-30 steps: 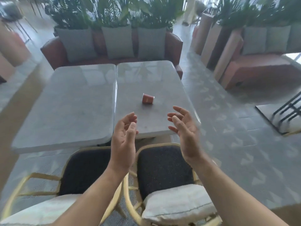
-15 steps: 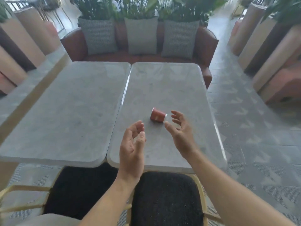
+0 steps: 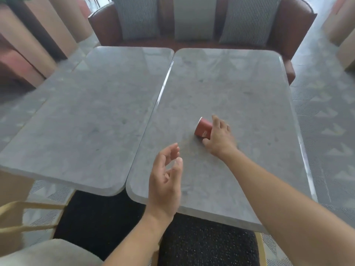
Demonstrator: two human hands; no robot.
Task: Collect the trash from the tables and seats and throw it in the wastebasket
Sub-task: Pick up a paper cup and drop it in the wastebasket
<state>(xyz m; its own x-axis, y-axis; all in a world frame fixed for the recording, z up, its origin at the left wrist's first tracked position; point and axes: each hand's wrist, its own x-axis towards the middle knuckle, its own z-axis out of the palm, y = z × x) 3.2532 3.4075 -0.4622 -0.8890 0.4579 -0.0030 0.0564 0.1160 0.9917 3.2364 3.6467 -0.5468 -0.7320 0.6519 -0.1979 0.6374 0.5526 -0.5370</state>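
A small red paper cup [image 3: 202,129] lies on its side on the right-hand grey stone table [image 3: 240,89]. My right hand [image 3: 220,137] reaches over it from the right, with the thumb below the cup and the fingers curling round its far side. My left hand [image 3: 166,177] hovers above the table's near edge, fingers loosely curved and holding nothing. No wastebasket is in view.
A second grey table [image 3: 86,112] adjoins on the left. Two dark-cushioned chairs [image 3: 205,244] with wooden frames stand at the near edge. A brown sofa [image 3: 284,35] with striped cushions [image 3: 249,18] lines the far side. Tan pillars stand at left.
The view has closed in on the tables. My right hand went forward from beside the cup and wrapped around it. My left hand stayed near the table's front edge.
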